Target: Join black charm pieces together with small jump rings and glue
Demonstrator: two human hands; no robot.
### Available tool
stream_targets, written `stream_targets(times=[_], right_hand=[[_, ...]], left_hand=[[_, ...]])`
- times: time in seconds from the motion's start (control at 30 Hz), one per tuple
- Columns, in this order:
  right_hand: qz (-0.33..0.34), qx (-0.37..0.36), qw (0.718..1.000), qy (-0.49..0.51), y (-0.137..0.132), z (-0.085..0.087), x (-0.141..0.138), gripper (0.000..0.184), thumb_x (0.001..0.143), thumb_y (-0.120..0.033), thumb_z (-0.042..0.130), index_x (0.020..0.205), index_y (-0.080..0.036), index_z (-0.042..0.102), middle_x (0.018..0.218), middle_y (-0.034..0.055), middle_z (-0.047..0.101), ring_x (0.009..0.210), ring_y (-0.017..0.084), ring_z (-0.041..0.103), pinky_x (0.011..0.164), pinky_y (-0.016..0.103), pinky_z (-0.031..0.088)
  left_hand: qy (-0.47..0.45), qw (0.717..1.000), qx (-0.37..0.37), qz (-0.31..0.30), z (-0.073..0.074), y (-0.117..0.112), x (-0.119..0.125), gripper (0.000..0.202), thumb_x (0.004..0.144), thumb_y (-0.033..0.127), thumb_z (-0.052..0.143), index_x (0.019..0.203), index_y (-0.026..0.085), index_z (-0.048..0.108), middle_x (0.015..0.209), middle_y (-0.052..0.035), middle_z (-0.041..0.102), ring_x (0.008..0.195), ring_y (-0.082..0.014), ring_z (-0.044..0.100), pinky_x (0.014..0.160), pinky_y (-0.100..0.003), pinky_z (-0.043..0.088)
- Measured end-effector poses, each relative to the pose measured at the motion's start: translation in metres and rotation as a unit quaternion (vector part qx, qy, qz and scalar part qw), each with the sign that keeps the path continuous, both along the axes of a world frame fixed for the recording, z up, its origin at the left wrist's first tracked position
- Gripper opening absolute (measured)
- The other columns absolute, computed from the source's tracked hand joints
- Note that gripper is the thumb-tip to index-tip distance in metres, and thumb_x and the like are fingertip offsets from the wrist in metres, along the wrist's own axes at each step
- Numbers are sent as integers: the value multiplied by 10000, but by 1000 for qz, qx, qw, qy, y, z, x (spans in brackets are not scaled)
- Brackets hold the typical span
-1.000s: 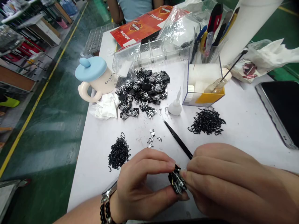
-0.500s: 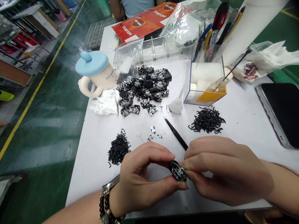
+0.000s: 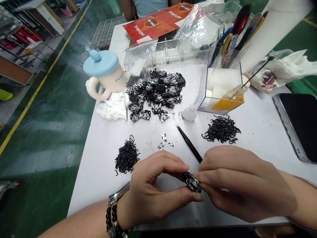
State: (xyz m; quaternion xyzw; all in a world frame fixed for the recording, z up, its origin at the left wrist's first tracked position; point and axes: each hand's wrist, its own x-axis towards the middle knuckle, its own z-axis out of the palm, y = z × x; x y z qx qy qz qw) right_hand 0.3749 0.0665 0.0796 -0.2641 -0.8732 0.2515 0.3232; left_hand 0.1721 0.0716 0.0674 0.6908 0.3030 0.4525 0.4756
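Observation:
My left hand (image 3: 158, 188) is closed, pinching a small black-and-silver mechanical part (image 3: 192, 182) between thumb and forefinger. Against the part's right edge press the closed fingertips of my right hand (image 3: 242, 181); what they hold, if anything, is hidden. Black tweezers (image 3: 189, 143) lie on the white table (image 3: 148, 129) just beyond my right hand. Tiny silver metal pieces (image 3: 163, 141) are scattered to the left of them. One pile of small black hooked pieces (image 3: 126, 156) sits beyond my left hand, another pile of such pieces (image 3: 221, 129) beyond my right.
A heap of similar black-and-silver parts (image 3: 158, 91) lies mid-table, beside a blue-lidded mug (image 3: 112, 76) and crumpled tissue (image 3: 115, 107). Farther right stand a small white squeeze bottle (image 3: 190, 112), a clear tool holder (image 3: 220, 104) and a phone (image 3: 299, 124). A person (image 3: 151, 8) sits opposite.
The view has shifted slightly, so the table things appear a little farther right. Both hands keep their pinch, and the part looks slightly turned.

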Motion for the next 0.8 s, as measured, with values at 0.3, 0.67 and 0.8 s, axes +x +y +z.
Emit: stream_targets(times=[0.3,0.67,0.8], right_hand=[[14,12,999,-29,2,3,0,102,803,-97,458,864,-147,523,702,28,578,645,106,527,573,245,401],[2,-61,997,55,1,3,-4,165,783,-52,472,902,-138,549,715,40,602,650,92,543,580,218,423],[22,-186,975,116,8,2,-6,88,794,-54,532,834,-118,579,696,29,590,658,67,544,591,176,436]], left_hand=[[-5,1000,-3,-6,0,-1,0,344,548,96,833,854,94,676,752,-110,684,680,-178,656,601,-253,547],[-4,1000,-3,-18,-1,0,-2,374,558,97,829,897,114,671,785,-100,683,703,-176,657,620,-261,552],[-17,999,4,-33,0,1,-3,387,578,129,829,926,114,660,809,-104,681,732,-179,658,641,-272,559]])
